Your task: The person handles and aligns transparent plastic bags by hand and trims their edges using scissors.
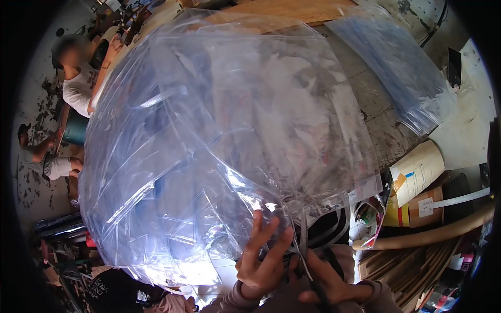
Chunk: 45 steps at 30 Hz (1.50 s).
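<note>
A large clear plastic sheet [250, 120], creased and glossy, spreads over the work surface and hangs past its near edge. My left hand [263, 258] lies against its near side with fingers spread. In my right hand [331, 279] is a pair of scissors [303, 235], its blades pointing away from me at the sheet's near edge. The blades look parted around the plastic there, though reflections blur the exact contact. Part of the scissor handles is hidden by my right fingers.
A stack of clear plastic sheets [394, 68] lies at the back right. Cardboard boxes [422, 208] and a long brown tube [428, 235] are to the right. Two people [78, 88] are at the left; a person in a black cap [117, 292] is close at lower left.
</note>
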{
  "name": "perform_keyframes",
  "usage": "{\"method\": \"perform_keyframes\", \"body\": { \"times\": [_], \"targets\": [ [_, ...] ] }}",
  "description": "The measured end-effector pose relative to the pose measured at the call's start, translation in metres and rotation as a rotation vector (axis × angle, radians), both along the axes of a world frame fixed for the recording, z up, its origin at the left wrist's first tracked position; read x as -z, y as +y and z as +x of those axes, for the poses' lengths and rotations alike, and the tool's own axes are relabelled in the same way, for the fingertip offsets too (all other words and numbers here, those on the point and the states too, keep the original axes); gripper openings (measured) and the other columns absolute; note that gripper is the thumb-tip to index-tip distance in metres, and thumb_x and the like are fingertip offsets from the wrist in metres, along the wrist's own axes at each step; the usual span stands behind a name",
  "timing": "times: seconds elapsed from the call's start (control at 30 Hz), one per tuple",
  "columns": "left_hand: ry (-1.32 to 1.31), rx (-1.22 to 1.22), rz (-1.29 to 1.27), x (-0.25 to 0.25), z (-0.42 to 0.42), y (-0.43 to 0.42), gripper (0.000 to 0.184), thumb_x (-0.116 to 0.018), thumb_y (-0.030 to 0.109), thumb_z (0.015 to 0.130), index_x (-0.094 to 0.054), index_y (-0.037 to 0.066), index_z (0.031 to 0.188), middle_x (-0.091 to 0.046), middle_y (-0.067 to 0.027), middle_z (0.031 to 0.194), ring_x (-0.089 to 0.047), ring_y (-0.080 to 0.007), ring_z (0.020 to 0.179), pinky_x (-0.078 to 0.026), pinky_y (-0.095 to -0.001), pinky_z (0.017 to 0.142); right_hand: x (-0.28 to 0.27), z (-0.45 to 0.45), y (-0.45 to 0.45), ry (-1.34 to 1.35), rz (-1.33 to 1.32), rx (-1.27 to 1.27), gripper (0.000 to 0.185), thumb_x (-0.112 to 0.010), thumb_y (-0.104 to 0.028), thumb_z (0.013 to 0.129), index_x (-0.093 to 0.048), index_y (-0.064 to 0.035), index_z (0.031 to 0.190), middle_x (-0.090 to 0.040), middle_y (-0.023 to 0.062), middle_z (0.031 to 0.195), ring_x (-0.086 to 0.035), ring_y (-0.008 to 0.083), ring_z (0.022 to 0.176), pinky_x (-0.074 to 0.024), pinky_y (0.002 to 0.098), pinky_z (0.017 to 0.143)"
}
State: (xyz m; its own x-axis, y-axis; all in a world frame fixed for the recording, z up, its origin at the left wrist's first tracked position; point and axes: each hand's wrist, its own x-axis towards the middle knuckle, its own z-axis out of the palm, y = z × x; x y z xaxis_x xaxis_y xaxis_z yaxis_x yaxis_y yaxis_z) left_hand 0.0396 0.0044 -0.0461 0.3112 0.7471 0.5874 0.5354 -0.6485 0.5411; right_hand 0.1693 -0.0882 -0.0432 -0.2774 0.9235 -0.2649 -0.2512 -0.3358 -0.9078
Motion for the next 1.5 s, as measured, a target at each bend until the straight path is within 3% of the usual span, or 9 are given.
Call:
{"method": "perform_keyframes", "body": {
  "times": [0.43,0.6,0.63,0.93,1.03,1.1,1.33,1.43,1.5],
  "targets": [
    [0.042,0.07,-0.04,-0.003,-0.003,-0.001,0.028,-0.067,0.01,0.073,-0.067,0.006,0.1,-0.06,-0.0152,0.105,-0.055,-0.0405,0.106,-0.052,-0.0432,0.085,0.0,-0.004,0.002,0.053,-0.009,0.105,0.078,-0.069,-0.053,0.071,-0.035,-0.0006,0.119,-0.051,0.0094,0.092,-0.05,0.0166,0.082,-0.0407,0.0286,0.072],
    [0.035,0.053,-0.017,0.001,-0.001,0.0,0.025,-0.064,0.005,0.074,-0.067,0.006,0.099,-0.06,-0.0151,0.104,-0.056,-0.0401,0.106,-0.052,-0.0429,0.085,0.012,0.005,-0.006,0.224,0.15,0.194,0.076,-0.074,-0.049,0.067,-0.038,-0.0013,0.114,-0.049,0.013,0.094,-0.05,0.0212,0.085,-0.0403,0.0323,0.073],
    [0.036,0.044,-0.024,0.001,0.001,-0.001,0.024,-0.063,0.003,0.075,-0.067,0.006,0.098,-0.061,-0.015,0.104,-0.056,-0.0395,0.106,-0.052,-0.0428,0.085,0.006,-0.003,-0.009,0.436,0.062,0.326,0.074,-0.076,-0.047,0.066,-0.039,-0.0012,0.112,-0.05,0.0137,0.093,-0.05,0.023,0.087,-0.0406,0.0331,0.073],
    [-0.053,-0.002,-0.105,-0.005,0.005,-0.001,0.022,-0.064,-0.006,0.075,-0.062,0.002,0.096,-0.062,-0.0178,0.099,-0.057,-0.0381,0.105,-0.051,-0.0399,0.088,0.01,0.007,-0.014,0.06,0.076,0.086,0.08,-0.064,-0.06,0.07,-0.041,0.0,0.117,-0.053,0.0146,0.099,-0.053,0.0201,0.089,-0.0428,0.0314,0.077],
    [-0.114,-0.018,-0.085,-0.001,0.007,0.0,0.031,-0.061,-0.011,0.07,-0.066,0.005,0.096,-0.062,-0.0155,0.102,-0.057,-0.0363,0.105,-0.052,-0.043,0.084,0.004,-0.002,-0.01,0.175,0.16,0.185,0.056,-0.059,-0.04,0.084,-0.041,-0.0011,0.119,-0.046,0.0092,0.09,-0.047,0.0202,0.079,-0.038,0.0321,0.07],
    [-0.095,-0.008,-0.075,0.001,0.005,0.0,0.032,-0.062,-0.01,0.07,-0.067,0.006,0.097,-0.061,-0.0159,0.103,-0.057,-0.0365,0.105,-0.052,-0.0436,0.085,0.015,0.001,-0.013,0.091,0.144,0.053,0.081,-0.062,-0.051,0.079,-0.028,0.001,0.131,-0.044,0.0087,0.093,-0.045,0.0168,0.082,-0.0374,0.03,0.07],
    [-0.075,0.092,-0.078,0.003,-0.003,-0.002,0.03,-0.065,0.002,0.071,-0.068,0.007,0.1,-0.058,-0.0179,0.11,-0.057,-0.0381,0.104,-0.049,-0.0467,0.088,0.005,-0.004,-0.005,-0.072,0.136,-0.014,0.082,-0.06,-0.05,0.08,-0.026,0.005,0.131,-0.046,0.0113,0.095,-0.047,0.0202,0.082,-0.0385,0.0322,0.07],
    [-0.023,0.091,-0.077,0.002,-0.004,-0.003,0.026,-0.065,0.007,0.073,-0.068,0.007,0.099,-0.059,-0.0169,0.108,-0.058,-0.0367,0.104,-0.048,-0.0467,0.088,0.006,-0.005,-0.004,-0.155,0.121,-0.04,0.089,-0.06,-0.049,0.081,-0.018,0.0059,0.137,-0.046,0.0161,0.115,-0.048,0.0255,0.1,-0.0386,0.035,0.084],
    [-0.04,0.058,-0.1,-0.006,0.002,-0.003,0.024,-0.068,0.005,0.071,-0.069,0.007,0.094,-0.06,-0.0165,0.104,-0.057,-0.0364,0.105,-0.046,-0.0475,0.091,0.007,-0.007,-0.002,-0.163,0.15,0.022,0.094,-0.059,-0.048,0.081,-0.009,0.0043,0.141,-0.034,0.019,0.135,-0.038,0.0278,0.12,-0.0301,0.0363,0.098]
  ]
}}
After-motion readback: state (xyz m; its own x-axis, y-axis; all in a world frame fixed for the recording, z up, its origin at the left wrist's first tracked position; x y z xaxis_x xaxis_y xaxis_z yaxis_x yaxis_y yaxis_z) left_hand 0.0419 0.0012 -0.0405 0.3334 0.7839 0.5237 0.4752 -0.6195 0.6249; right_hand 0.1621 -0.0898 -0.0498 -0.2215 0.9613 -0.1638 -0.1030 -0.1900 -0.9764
